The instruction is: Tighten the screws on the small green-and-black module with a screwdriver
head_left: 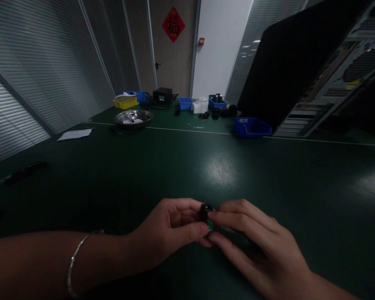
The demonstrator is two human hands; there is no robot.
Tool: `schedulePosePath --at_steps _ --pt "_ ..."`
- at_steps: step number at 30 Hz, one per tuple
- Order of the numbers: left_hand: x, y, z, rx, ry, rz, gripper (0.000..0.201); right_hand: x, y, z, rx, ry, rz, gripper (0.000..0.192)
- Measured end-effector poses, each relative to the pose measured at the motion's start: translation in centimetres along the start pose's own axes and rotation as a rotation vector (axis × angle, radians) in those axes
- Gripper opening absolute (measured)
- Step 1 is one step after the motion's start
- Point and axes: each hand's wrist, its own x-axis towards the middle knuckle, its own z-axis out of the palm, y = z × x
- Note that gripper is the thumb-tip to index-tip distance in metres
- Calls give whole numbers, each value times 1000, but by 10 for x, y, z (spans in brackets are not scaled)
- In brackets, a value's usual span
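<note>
i see both hands pinching a small green circuit board [210,225] btwn them: left hand [171,231] grips its left end, right hand [256,246] covers the rest.

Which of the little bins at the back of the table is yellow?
The yellow bin at the far left of the row, behind the metal bowl. The other bins, like the nearest one, are blue.

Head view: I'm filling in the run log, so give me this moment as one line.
left hand: pinches small black-and-green part | right hand: pinches same part | surface: green table | nearby: blue bin, metal bowl
</note>
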Motion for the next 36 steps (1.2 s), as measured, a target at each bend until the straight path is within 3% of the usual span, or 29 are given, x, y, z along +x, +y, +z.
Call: schedulePosePath --at_steps 10,18,29,36 --pt "-2 -1 1 164 33 9 16 -3 1 1 -28 -1 -22 32" --pt "-2 -3 -1 133 28 15 15 -1 2 -4 8 38 42 33" --pt "-6 -2 -1 178 -3 -20 12 -3 1 -3 -17 54 26 30" --pt "-2 6 -2 170 -53 -11 19 1 5 -4 102 -46 172 23"
